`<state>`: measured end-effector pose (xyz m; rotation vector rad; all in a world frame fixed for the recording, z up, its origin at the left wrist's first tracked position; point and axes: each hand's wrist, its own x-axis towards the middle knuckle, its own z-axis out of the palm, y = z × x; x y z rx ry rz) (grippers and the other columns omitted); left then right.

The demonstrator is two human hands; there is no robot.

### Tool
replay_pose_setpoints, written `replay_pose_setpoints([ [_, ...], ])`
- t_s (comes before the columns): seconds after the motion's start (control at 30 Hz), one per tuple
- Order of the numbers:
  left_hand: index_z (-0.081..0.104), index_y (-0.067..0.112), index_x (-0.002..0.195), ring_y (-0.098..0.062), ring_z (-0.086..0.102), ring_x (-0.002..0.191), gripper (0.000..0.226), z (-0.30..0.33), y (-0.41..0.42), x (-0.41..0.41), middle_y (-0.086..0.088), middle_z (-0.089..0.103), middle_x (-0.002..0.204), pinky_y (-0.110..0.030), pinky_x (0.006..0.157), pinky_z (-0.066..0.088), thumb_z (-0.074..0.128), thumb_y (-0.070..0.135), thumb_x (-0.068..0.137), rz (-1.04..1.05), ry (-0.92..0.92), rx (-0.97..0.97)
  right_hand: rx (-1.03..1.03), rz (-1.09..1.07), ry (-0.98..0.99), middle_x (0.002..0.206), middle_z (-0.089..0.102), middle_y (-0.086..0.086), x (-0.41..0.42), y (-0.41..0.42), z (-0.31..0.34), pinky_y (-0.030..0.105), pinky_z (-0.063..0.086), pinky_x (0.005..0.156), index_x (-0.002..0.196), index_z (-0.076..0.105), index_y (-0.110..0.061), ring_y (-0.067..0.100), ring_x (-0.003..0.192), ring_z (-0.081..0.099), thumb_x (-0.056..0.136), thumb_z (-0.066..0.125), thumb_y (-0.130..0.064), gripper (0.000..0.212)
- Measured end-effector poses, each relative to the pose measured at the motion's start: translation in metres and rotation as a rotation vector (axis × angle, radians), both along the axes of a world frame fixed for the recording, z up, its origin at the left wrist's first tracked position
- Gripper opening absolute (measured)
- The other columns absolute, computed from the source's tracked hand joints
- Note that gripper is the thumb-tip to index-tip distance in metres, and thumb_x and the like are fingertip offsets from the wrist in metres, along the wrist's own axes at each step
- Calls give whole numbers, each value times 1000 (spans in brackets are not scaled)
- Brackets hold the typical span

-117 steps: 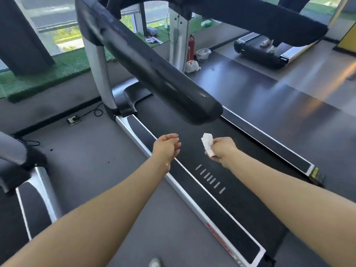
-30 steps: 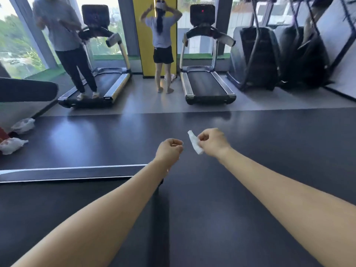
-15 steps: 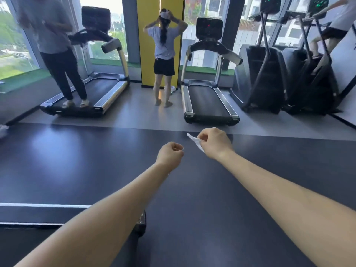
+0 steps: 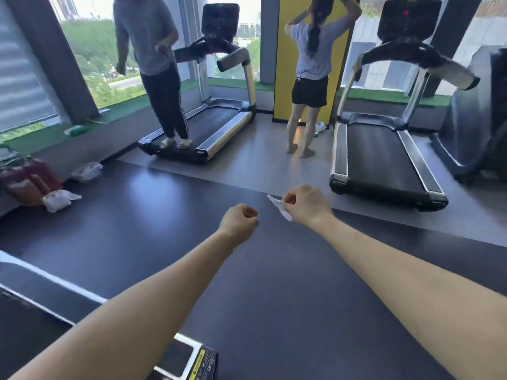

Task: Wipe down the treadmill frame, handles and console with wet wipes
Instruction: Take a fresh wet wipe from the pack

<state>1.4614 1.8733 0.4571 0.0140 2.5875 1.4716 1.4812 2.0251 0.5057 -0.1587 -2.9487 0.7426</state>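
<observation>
My right hand is held out over the dark floor and grips a crumpled white wet wipe, which sticks out to its left. Beside it, my left hand is curled into a fist with nothing in it. The rear corner of a treadmill deck, with its silver side rail and a yellow label, shows at the bottom left under my left forearm. Across the room stand two more treadmills: one at centre left and one at right.
A person stands on the centre-left treadmill. Another person stands on the grey floor before a yellow panel. White plastic bags and a red bag lie at the left. A dark machine is at the far right.
The view has swung away from the treadmill handle toward the room, then a little back to the left. Both hands keep their pose, the right still holding the wipe.
</observation>
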Motion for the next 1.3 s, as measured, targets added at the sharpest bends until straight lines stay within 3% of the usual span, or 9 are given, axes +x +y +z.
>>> replay_pose_setpoints([
  [0.2, 61, 10, 113, -15, 55, 81, 23, 13, -8, -106, -3, 61, 99, -11, 53, 42, 52, 10, 92, 160, 15, -52, -45, 193, -7, 101, 69, 12, -147, 0, 8, 29, 46, 77, 95, 71, -8, 29, 97, 61, 89, 57, -30, 27],
  [0.37, 62, 12, 111, -19, 58, 99, 22, -6, -43, -197, -5, 62, 110, -23, 76, 44, 53, 10, 91, 279, -12, -73, -46, 347, -34, 95, 69, 6, -254, -46, -17, 28, 48, 73, 88, 70, -17, 25, 89, 61, 88, 59, -30, 17],
  [0.6, 61, 10, 113, -22, 58, 99, 22, -15, -108, -357, -5, 59, 108, -26, 80, 47, 52, 10, 92, 344, -20, -47, -9, 457, -43, 95, 69, 6, -420, -116, -2, 28, 49, 77, 89, 72, -14, 24, 91, 64, 87, 60, -31, 21],
  [0.73, 62, 14, 108, -22, 59, 104, 19, -4, -158, -442, -5, 62, 110, -29, 86, 47, 53, 12, 91, 430, 0, -23, -53, 501, -12, 93, 69, 4, -515, -171, 14, 28, 49, 80, 87, 74, -17, 20, 92, 61, 85, 62, -33, 20],
  [0.93, 63, 14, 106, -17, 55, 89, 19, -15, -240, -529, 0, 58, 98, -23, 75, 44, 53, 10, 90, 538, -36, -61, -63, 632, -84, 97, 70, 5, -633, -269, -14, 34, 53, 82, 86, 72, -17, 22, 94, 64, 83, 64, -22, 10],
  [1.1, 62, 13, 110, -16, 56, 91, 22, -28, -326, -610, 0, 59, 101, -20, 69, 44, 52, 9, 91, 704, -55, -70, -92, 801, -106, 95, 68, 5, -729, -361, -31, 30, 50, 77, 91, 73, -11, 22, 92, 62, 86, 63, -30, 22],
  [1.2, 62, 13, 110, -16, 57, 95, 21, -27, -375, -658, -3, 62, 107, -22, 76, 43, 52, 10, 91, 797, -89, -89, -78, 869, -143, 93, 69, 4, -788, -414, -34, 31, 52, 76, 82, 69, -17, 22, 87, 63, 85, 63, -31, 16],
  [1.3, 62, 16, 109, -14, 55, 92, 21, -18, -422, -704, 0, 62, 108, -22, 72, 42, 53, 13, 91, 884, -87, -90, -41, 941, -124, 94, 69, 3, -847, -474, -22, 30, 53, 73, 75, 63, -25, 22, 86, 64, 85, 59, -23, 11],
])
